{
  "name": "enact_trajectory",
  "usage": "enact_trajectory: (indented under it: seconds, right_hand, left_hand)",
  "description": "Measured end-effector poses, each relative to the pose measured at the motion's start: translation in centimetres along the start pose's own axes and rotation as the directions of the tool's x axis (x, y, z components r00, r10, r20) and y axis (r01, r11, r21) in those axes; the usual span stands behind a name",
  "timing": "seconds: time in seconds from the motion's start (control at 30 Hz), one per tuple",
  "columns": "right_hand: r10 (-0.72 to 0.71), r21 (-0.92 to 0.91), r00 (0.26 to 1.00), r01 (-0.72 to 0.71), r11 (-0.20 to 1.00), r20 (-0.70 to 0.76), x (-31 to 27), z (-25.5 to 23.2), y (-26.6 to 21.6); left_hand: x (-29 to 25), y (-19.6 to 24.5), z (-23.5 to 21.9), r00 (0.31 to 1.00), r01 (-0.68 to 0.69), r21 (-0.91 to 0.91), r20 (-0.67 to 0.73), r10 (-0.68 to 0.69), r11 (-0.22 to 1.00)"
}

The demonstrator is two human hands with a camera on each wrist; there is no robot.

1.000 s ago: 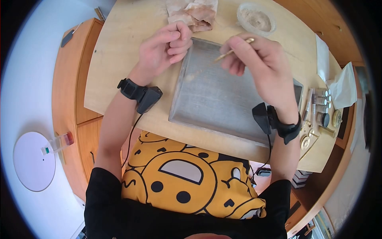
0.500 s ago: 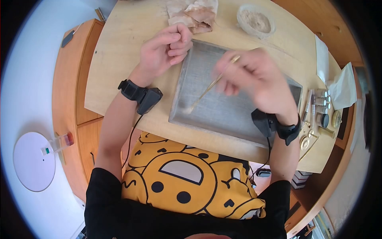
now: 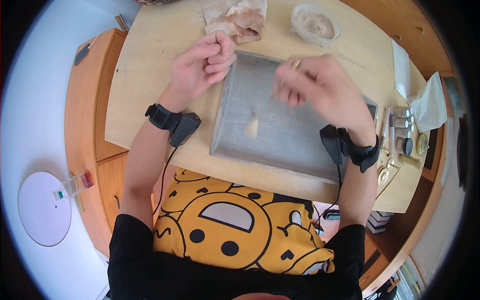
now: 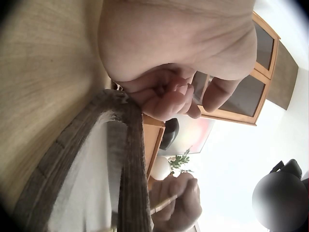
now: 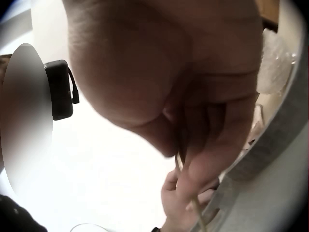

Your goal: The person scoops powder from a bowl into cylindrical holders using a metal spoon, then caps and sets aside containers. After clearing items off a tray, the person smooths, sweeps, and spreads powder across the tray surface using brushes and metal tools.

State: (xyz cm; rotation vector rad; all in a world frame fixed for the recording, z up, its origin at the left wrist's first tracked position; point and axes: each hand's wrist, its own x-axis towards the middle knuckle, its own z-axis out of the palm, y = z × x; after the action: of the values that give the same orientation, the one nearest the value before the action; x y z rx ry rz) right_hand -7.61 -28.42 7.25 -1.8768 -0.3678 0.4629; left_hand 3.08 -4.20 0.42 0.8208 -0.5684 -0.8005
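Observation:
My right hand (image 3: pixel 325 87) is raised over the shallow grey tray (image 3: pixel 290 150). Between thumb and fingers it pinches a slender brass-coloured stick (image 5: pixel 197 209), whose pale, brush-like tip (image 3: pixel 252 127) is smeared by motion above the tray floor. The wood-like rim (image 4: pixel 130 188) of the tray shows close up in the left wrist view. By the tray's far left corner is my left hand (image 3: pixel 202 65), palm side partly up, with its fingers loosely curled and nothing seen in them.
Behind the tray lie a stained crumpled cloth (image 3: pixel 235 20) and a clear bowl (image 3: pixel 321 43) of pale powder. Small jars (image 3: pixel 402 122), brass pieces (image 3: pixel 383 175) and a white tissue (image 3: pixel 430 105) crowd the table's right side. A yellow cushion (image 3: pixel 235 200) covers the lap.
The stick's tip swept toward me along the tray's left side, then moved right and slightly away. My left hand kept its pose as the head view shifted slightly.

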Motion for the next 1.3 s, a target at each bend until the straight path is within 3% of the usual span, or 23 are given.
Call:
enact_trajectory:
  seconds: [0.07, 0.17, 0.2, 0.27, 0.3, 0.37, 0.4, 0.47, 0.5, 0.57, 0.67, 0.7, 0.73, 0.8, 0.83, 0.9, 0.93, 1.0, 1.03, 1.1, 1.23, 1.27, 1.3]
  right_hand:
    - [-0.121, 0.007, 0.897, 0.137, 0.991, -0.424, 0.7, -0.5, 0.9]
    - [-0.061, 0.133, 0.904, 0.129, 0.983, -0.423, 0.3, -1.6, 0.3]
    - [-0.062, 0.133, 0.906, 0.128, 0.983, -0.419, -0.2, -1.8, -0.1]
    - [0.109, 0.144, 0.994, -0.112, 0.983, 0.032, -0.9, -2.0, -1.1]
    - [0.109, 0.143, 0.994, -0.112, 0.983, 0.032, -0.7, -1.7, -0.7]
    - [0.037, 0.043, 0.989, -0.031, 0.999, -0.146, 0.0, -1.3, 0.5]
    - [0.037, 0.038, 0.989, -0.032, 0.999, -0.146, 0.3, -1.5, 0.7]
    - [-0.007, 0.098, 0.853, 0.068, 0.993, -0.521, 0.5, -1.6, 1.0]
    - [-0.005, 0.095, 0.853, 0.064, 0.993, -0.521, 0.0, -2.0, 0.8]
    - [0.086, 0.146, 0.993, -0.073, 0.987, -0.084, -1.2, -3.2, -0.2]
    - [0.17, -0.022, 0.984, -0.171, 0.985, -0.055, -0.9, -2.1, -0.2]
    - [0.129, -0.052, 0.971, -0.142, 0.989, -0.203, -0.4, -2.0, 0.4]
    - [0.133, -0.049, 0.969, -0.146, 0.988, -0.208, -0.1, -1.9, 0.8]
    - [-0.061, 0.013, 0.82, 0.082, 0.997, -0.569, 0.4, -2.1, 0.9]
    - [-0.066, 0.004, 0.819, 0.083, 0.997, -0.57, 0.0, -2.6, 0.6]
    - [0.063, 0.05, 0.958, -0.051, 0.997, -0.28, -1.4, -3.9, 0.0]
    - [0.067, 0.054, 0.957, -0.054, 0.997, -0.284, -1.6, -3.9, -0.2]
    - [0.213, -0.182, 0.973, -0.225, 0.957, -0.083, -1.4, -3.4, -0.7]
    - [0.217, -0.181, 0.972, -0.231, 0.956, -0.091, -1.0, -2.8, -0.4]
    - [-0.035, -0.025, 0.919, 0.027, 0.999, -0.392, -0.1, -2.1, 0.9]
    - [-0.028, 0.112, 0.887, 0.09, 0.99, -0.461, -1.5, -3.8, -0.2]
    - [0.082, 0.065, 0.972, -0.069, 0.995, -0.219, -2.2, -4.3, -0.9]
    - [0.212, -0.022, 0.977, -0.211, 0.977, 0.029, -2.6, -4.7, -1.2]
  left_hand:
    - [0.0, 0.1, 0.1, 1.0, -0.011, -0.002, 0.01, 0.011, 1.0]
    - [0.0, 0.3, 0.2, 1.0, -0.004, 0.004, -0.005, 0.004, 1.0]
    - [0.0, 0.3, 0.3, 1.0, 0.008, 0.014, -0.015, -0.008, 1.0]
    - [-0.2, 0.3, 0.3, 0.999, 0.022, 0.024, -0.027, -0.021, 0.999]
    - [-0.2, 0.3, 0.3, 1.0, 0.025, 0.021, -0.018, -0.024, 0.999]
    - [0.0, 0.3, 0.1, 1.0, 0.018, 0.02, -0.006, -0.018, 1.0]
    - [0.0, 0.2, 0.1, 1.0, 0.012, 0.019, -0.001, -0.012, 1.0]
    - [0.0, 0.0, 0.0, 1.0, 0.009, 0.011, 0.003, -0.009, 1.0]
    - [0.0, -0.1, -0.1, 1.0, 0.005, -0.002, 0.0, -0.005, 1.0]
    - [-0.1, 0.0, -0.2, 1.0, -0.01, -0.016, 0.001, 0.01, 1.0]
    - [0.1, 0.0, -0.2, 1.0, -0.006, -0.007, 0.009, 0.006, 1.0]
    - [0.0, 0.0, -0.1, 1.0, -0.003, -0.008, 0.0, 0.003, 1.0]
    - [0.0, 0.0, -0.1, 1.0, 0.001, -0.007, -0.006, -0.001, 1.0]
    - [0.0, 0.0, -0.4, 1.0, 0.0, -0.005, 0.008, 0.0, 1.0]
    - [0.0, 0.0, -0.4, 1.0, -0.007, 0.001, 0.015, 0.007, 1.0]
    - [0.1, 0.1, -0.2, 1.0, -0.009, -0.007, 0.011, 0.01, 1.0]
    - [0.1, 0.0, -0.1, 1.0, 0.002, -0.017, 0.004, -0.002, 1.0]
    - [0.1, 0.0, -0.2, 1.0, 0.011, -0.019, 0.004, -0.011, 1.0]
    - [0.0, -0.1, -0.3, 1.0, 0.007, -0.022, -0.002, -0.007, 1.0]
    - [0.0, 0.0, -0.1, 1.0, 0.001, -0.019, -0.012, -0.002, 1.0]
    - [0.1, 0.1, 0.2, 1.0, 0.015, 0.001, -0.02, -0.015, 1.0]
    - [0.1, 0.1, 0.1, 1.0, 0.015, 0.0, -0.014, -0.015, 1.0]
    - [0.1, 0.1, -0.1, 1.0, 0.009, -0.013, 0.0, -0.009, 1.0]
